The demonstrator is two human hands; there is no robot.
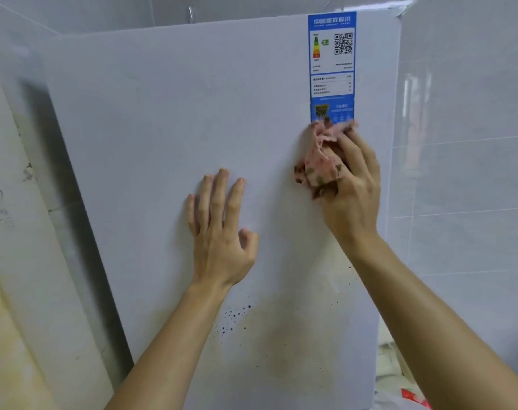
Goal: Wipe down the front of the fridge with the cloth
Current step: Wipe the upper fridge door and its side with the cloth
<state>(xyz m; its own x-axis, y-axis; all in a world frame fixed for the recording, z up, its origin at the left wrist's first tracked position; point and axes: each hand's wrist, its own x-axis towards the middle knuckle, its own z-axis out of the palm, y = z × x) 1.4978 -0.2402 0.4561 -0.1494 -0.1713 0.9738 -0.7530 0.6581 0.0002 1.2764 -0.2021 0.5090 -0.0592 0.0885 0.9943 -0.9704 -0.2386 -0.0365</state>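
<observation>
The white fridge front fills the middle of the head view. My right hand grips a bunched pink cloth with dark spots and presses it against the door, just under a blue energy label at the upper right. My left hand lies flat on the door with fingers spread, to the left of the cloth and a little lower. Dark specks and a yellowish stain mark the door below my hands.
A dark gap and a stained white wall flank the fridge on the left. Pale tiled wall stands to the right. White and red bags lie at the lower right beside the fridge.
</observation>
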